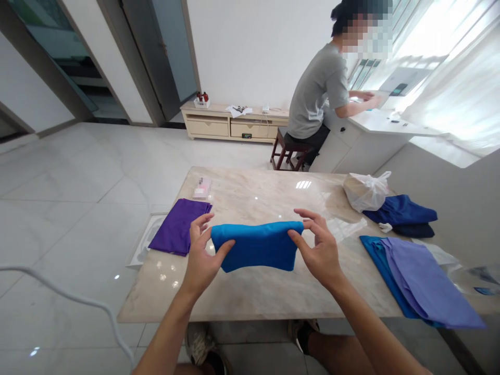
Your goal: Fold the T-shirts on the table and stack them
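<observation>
While both hands hold it up by its two ends over the worktop [250,301], the folded bright blue cloth [260,247] spans the gap between them, its upper edge roughly level and its lower edge hanging; whether that lower edge touches the stone-patterned surface cannot be told. At the left end of the blue cloth, the left hand [203,255] pinches it, thumb across the front and fingers mostly behind. At its right end, the right hand [320,250] grips the upper corner between thumb and forefinger, another finger lifted free.

Just left of the blue cloth lies a folded purple cloth [177,229], with a small pink item [202,188], blurred out, beyond it. To the right of the blue cloth, past the right hand, a crumpled clear plastic wrapper [346,229] lies flat. Farther right are a lavender cloth [425,281] overlapping a teal-blue cloth [373,250] and, beyond these, a knotted white plastic bag [365,192] against a dark blue cloth [406,209]. Well beyond the blue cloth, toward the right, a person in a grey T-shirt [318,94] sits on a dark wooden stool [287,146].
</observation>
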`<action>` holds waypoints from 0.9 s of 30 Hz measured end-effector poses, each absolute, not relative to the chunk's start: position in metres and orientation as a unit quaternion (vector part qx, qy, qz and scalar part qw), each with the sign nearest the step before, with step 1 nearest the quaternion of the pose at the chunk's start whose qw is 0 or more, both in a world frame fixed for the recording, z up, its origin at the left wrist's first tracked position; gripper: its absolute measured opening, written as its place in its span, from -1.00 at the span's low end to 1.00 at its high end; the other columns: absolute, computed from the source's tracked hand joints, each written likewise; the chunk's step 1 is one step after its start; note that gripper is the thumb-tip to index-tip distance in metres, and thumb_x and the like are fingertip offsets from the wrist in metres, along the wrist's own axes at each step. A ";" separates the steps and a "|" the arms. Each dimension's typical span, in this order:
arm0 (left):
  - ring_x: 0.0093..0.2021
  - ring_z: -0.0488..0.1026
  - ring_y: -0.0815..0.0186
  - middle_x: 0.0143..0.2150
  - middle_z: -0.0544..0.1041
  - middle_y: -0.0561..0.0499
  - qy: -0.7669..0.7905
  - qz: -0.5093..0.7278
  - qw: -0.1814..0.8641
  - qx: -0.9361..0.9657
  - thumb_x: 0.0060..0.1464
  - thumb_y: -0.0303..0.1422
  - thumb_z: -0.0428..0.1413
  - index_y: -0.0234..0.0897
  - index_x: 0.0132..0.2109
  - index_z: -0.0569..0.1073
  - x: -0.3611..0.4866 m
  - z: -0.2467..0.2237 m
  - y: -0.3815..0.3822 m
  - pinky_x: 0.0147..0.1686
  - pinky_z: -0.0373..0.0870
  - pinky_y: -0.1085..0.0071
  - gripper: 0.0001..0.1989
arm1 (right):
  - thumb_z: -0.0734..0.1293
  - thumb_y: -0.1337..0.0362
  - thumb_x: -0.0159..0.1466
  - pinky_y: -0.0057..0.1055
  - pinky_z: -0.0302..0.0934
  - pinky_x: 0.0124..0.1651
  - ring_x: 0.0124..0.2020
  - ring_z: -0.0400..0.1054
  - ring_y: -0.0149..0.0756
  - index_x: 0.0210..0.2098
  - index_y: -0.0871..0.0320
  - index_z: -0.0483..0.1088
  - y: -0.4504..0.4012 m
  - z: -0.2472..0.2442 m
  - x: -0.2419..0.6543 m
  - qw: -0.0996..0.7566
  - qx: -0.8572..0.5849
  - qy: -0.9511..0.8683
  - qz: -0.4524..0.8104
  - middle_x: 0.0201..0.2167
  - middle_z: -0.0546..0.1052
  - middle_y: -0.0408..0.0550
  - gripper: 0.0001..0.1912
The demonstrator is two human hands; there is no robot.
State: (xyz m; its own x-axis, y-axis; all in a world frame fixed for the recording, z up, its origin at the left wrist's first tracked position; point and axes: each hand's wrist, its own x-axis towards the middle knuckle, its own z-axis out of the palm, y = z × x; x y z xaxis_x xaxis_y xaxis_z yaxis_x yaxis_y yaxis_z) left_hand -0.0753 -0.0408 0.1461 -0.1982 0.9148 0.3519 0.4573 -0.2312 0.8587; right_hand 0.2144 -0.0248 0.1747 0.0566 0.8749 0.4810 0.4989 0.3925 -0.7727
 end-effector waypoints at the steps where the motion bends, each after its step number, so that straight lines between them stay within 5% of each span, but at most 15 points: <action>1: 0.29 0.49 -0.01 0.28 0.51 -0.17 0.559 0.508 0.252 0.605 0.19 -0.09 0.33 -0.19 -0.07 0.63 -0.077 0.151 -0.043 0.31 0.46 0.12 -0.70 | 0.47 -0.01 0.40 0.02 0.42 0.17 0.06 0.53 0.04 -0.35 0.02 0.54 -0.026 0.177 0.212 0.511 -0.516 -0.658 0.199 0.01 0.66 0.07 -0.71; 5: -0.24 0.57 0.23 -0.23 0.60 0.01 0.534 0.535 0.350 0.553 0.21 -0.07 0.31 -0.20 -0.11 0.57 -0.075 0.164 -0.048 -0.20 0.57 0.37 -0.70 | 0.51 -0.09 0.35 -0.25 0.46 -0.27 -0.40 0.51 -0.18 -0.28 0.02 0.49 -0.028 0.184 0.200 0.564 -0.531 -0.572 0.270 -0.43 0.61 -0.09 -0.66; 8: -0.44 0.39 0.36 -0.43 0.42 0.14 0.553 0.584 0.345 0.483 0.19 -0.04 0.32 -0.18 -0.29 0.43 -0.062 0.167 -0.046 -0.42 0.41 0.48 -0.65 | 0.58 -0.10 0.25 -0.32 0.50 -0.23 -0.24 0.58 -0.18 0.04 -0.02 0.46 -0.026 0.186 0.189 0.553 -0.513 -0.541 0.372 -0.22 0.70 -0.09 -0.49; 10: -0.45 0.34 0.38 -0.45 0.37 0.17 0.543 0.592 0.356 0.476 0.20 -0.05 0.32 -0.18 -0.32 0.37 -0.051 0.169 -0.044 -0.45 0.37 0.50 -0.62 | 0.65 -0.04 0.14 -0.29 0.54 -0.14 -0.13 0.61 -0.14 0.16 -0.03 0.47 -0.023 0.183 0.185 0.452 -0.495 -0.587 0.455 -0.08 0.72 -0.08 -0.33; 14: -0.44 0.30 0.40 -0.46 0.30 0.19 0.531 0.579 0.357 0.505 0.22 -0.09 0.31 -0.17 -0.35 0.31 -0.040 0.171 -0.040 -0.40 0.35 0.50 -0.60 | 0.59 0.09 0.19 -0.28 0.52 -0.22 -0.25 0.61 -0.12 -0.19 0.06 0.67 -0.018 0.172 0.186 0.279 -0.499 -0.643 0.510 -0.28 0.71 -0.10 -0.74; 17: -0.41 0.27 0.39 -0.44 0.25 0.19 0.558 0.587 0.306 0.501 0.26 -0.11 0.29 -0.16 -0.36 0.25 -0.043 0.169 -0.034 -0.35 0.33 0.49 -0.58 | 0.59 0.07 0.20 -0.30 0.49 -0.29 -0.31 0.59 -0.13 -0.25 0.07 0.69 -0.014 0.175 0.196 0.309 -0.533 -0.623 0.482 -0.35 0.70 -0.10 -0.77; 22: -0.37 0.25 0.38 -0.41 0.20 0.20 0.564 0.633 0.286 0.447 0.25 -0.05 0.30 -0.14 -0.31 0.21 -0.048 0.161 -0.026 -0.31 0.31 0.49 -0.55 | 0.59 -0.15 0.22 -0.20 0.56 -0.09 -0.15 0.62 -0.06 -0.07 0.09 0.67 -0.008 0.194 0.206 0.474 -0.508 -0.512 0.506 -0.18 0.73 -0.02 -0.51; 27: -0.37 0.27 0.39 -0.40 0.21 0.20 0.534 0.656 0.324 0.423 0.19 0.06 0.33 -0.14 -0.31 0.18 -0.043 0.158 -0.027 -0.32 0.33 0.50 -0.46 | 0.67 -0.16 0.09 0.02 0.57 0.12 0.09 0.60 0.09 0.11 -0.01 0.64 -0.012 0.176 0.183 0.373 -0.467 -0.534 0.597 0.02 0.72 0.00 -0.32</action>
State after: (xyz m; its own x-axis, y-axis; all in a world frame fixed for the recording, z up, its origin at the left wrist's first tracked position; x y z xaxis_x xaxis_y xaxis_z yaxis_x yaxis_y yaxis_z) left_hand -0.0429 -0.0272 0.1577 -0.4321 0.8773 0.2087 0.0266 -0.2189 0.9754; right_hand 0.1831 -0.0120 0.1763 -0.2842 0.9455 -0.1588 0.0536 -0.1497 -0.9873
